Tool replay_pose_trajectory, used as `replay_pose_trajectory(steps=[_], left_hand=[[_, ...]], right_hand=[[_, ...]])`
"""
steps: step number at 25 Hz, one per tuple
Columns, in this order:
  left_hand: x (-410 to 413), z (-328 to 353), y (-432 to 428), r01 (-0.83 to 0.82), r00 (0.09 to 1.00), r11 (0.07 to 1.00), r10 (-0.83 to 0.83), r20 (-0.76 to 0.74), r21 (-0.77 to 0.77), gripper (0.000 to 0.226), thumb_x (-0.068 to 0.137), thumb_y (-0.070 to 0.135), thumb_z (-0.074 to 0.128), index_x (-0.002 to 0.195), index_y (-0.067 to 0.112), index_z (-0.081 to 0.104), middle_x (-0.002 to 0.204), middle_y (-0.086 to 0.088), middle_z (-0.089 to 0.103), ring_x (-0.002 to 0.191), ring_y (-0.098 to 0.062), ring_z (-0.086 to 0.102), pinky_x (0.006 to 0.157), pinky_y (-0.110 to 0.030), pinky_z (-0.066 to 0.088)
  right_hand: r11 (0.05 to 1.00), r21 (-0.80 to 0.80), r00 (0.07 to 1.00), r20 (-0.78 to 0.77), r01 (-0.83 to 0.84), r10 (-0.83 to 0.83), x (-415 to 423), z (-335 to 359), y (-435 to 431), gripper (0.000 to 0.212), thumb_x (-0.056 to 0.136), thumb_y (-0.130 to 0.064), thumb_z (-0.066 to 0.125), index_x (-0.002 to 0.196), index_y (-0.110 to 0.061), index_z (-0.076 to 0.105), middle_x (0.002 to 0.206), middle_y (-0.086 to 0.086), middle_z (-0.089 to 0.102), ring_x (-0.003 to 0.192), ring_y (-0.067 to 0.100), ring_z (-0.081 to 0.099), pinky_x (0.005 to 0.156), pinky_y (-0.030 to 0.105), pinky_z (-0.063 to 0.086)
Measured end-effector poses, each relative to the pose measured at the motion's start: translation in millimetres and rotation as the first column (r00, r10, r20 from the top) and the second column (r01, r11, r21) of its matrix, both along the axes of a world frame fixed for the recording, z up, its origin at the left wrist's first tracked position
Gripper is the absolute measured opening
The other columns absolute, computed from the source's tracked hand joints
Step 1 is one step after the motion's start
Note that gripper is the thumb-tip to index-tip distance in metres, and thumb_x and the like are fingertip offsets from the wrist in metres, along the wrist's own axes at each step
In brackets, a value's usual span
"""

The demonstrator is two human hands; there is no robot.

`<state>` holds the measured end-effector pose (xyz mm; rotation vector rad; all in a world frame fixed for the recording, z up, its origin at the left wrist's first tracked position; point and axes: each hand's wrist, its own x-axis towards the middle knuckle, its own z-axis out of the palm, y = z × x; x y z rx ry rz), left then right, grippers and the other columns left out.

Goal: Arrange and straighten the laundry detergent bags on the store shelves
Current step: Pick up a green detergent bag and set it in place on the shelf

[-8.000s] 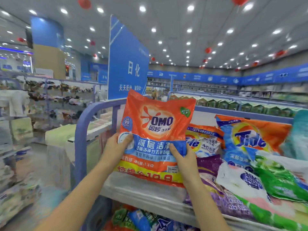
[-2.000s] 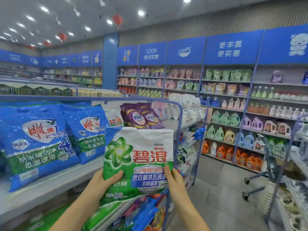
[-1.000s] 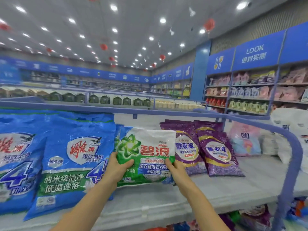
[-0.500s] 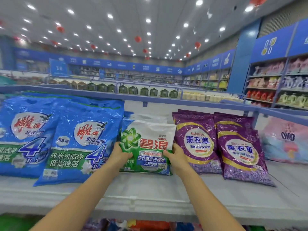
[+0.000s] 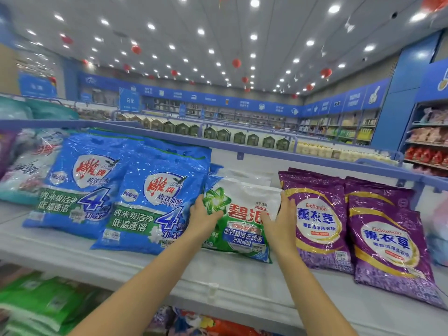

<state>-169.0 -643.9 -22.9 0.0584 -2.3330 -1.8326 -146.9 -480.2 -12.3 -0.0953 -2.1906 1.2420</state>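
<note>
A green-and-white plastic bag of Ariel laundry detergent (image 5: 242, 229) stands leaning backward on the pale grey top shelf (image 5: 218, 275), roughly in the middle of the row. Both hands frame it. The left hand (image 5: 202, 218) lies against its left edge with fingers stretched upward and the thumb laid over the green star logo. The right hand (image 5: 278, 223) sits against the right edge, fingers straight up along the side and thumb on the front print. Neither hand is curled round the bag.

Just left of it, touching, leans a large glossy blue detergent bag with a red-and-white emblem (image 5: 157, 204), and a second blue bag of the same kind (image 5: 80, 183) stands further left. On the right are two purple detergent bags with gold bands (image 5: 317, 224), (image 5: 388, 243), the nearer one touching the right hand's fingers. A plain white bag (image 5: 244, 174) peeks up behind the green one. A blue metal rail (image 5: 242, 149) runs behind the row.
</note>
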Motion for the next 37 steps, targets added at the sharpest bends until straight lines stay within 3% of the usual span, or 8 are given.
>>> replay_pose_trajectory(steps=[3,6,9,12,16,22,28,37], left_hand=[[29.6,17.5,-9.4,0.06,0.978,0.997,-0.067,-0.2,-0.043,0.056,0.088,0.019,0.061,0.138,0.019,0.035,0.138,-0.003,0.034,0.122,-0.017,0.039,0.104,-0.033,0.035],[56.6,28.3,-49.6,0.041,0.946,0.996,-0.065,-0.316,-0.081,0.033,0.087,0.016,0.062,0.117,0.018,0.05,0.119,0.003,0.05,0.108,-0.011,0.048,0.095,-0.027,0.039],[79.9,23.9,-114.3,-0.065,0.944,0.982,0.003,-0.329,-0.177,0.021,0.086,0.014,0.062,0.106,0.012,0.058,0.106,0.0,0.06,0.1,-0.014,0.055,0.091,-0.025,0.042],[107.1,11.4,-195.2,-0.197,0.939,0.95,0.112,-0.325,-0.243,0.021,0.085,0.016,0.064,0.104,0.01,0.06,0.103,0.001,0.06,0.095,-0.012,0.056,0.083,-0.017,0.039],[144.3,-1.6,-315.9,-0.33,0.919,0.919,0.262,-0.293,-0.214,0.016,0.084,0.021,0.064,0.097,0.015,0.059,0.094,0.007,0.058,0.083,-0.007,0.054,0.07,-0.017,0.04],[192.8,-9.7,-510.4,-0.418,0.9,0.871,0.357,-0.252,-0.258,0.013,0.086,0.02,0.063,0.097,0.015,0.06,0.096,0.002,0.061,0.087,-0.014,0.06,0.075,-0.026,0.05],[207.4,-6.0,-654.2,-0.431,0.898,0.872,0.391,-0.201,-0.232,0.016,0.09,0.021,0.059,0.104,0.017,0.058,0.105,0.001,0.058,0.097,-0.014,0.057,0.08,-0.025,0.043],[123.5,-12.6,-757.8,-0.425,0.9,0.876,0.381,-0.212,-0.229,0.021,0.091,0.024,0.057,0.111,0.019,0.054,0.097,0.005,0.056,0.087,-0.005,0.054,0.07,-0.017,0.043]], right_hand=[[0.975,0.123,0.981,-0.039,-0.183,0.189,21.2,23.1,-31.3,0.05,0.091,-0.018,0.054,0.139,-0.023,0.038,0.154,0.0,0.02,0.142,0.016,0.017,0.113,0.033,0.02],[0.91,0.169,0.918,-0.059,-0.379,0.393,36.9,35.8,-77.4,0.033,0.092,-0.02,0.054,0.125,-0.023,0.055,0.143,-0.003,0.038,0.132,0.012,0.036,0.108,0.029,0.03],[0.853,0.236,0.868,-0.064,-0.466,0.492,46.9,34.9,-133.7,0.023,0.09,-0.02,0.058,0.112,-0.021,0.062,0.115,-0.007,0.057,0.105,0.008,0.052,0.087,0.021,0.037],[0.788,0.263,0.809,-0.048,-0.556,0.586,57.3,27.0,-202.6,0.015,0.088,-0.02,0.06,0.103,-0.022,0.064,0.105,-0.007,0.062,0.093,0.009,0.056,0.081,0.024,0.04],[0.695,0.235,0.718,0.021,-0.68,0.696,79.1,2.9,-306.3,0.01,0.088,-0.02,0.06,0.094,-0.028,0.061,0.1,-0.01,0.061,0.09,0.0,0.056,0.077,0.022,0.044],[0.617,0.219,0.642,0.061,-0.756,0.765,105.6,-16.0,-494.8,0.007,0.09,-0.022,0.058,0.095,-0.027,0.059,0.099,-0.013,0.058,0.089,0.007,0.055,0.077,0.022,0.04],[0.636,0.241,0.676,0.147,-0.733,0.722,95.3,-17.2,-628.3,0.026,0.092,-0.027,0.053,0.117,-0.02,0.057,0.114,-0.007,0.055,0.095,0.01,0.053,0.081,0.024,0.04],[0.86,0.118,0.866,0.131,-0.496,0.482,-30.3,-10.1,-698.7,0.034,0.089,-0.026,0.059,0.118,-0.011,0.055,0.114,0.007,0.061,0.096,0.019,0.056,0.085,0.037,0.047]])
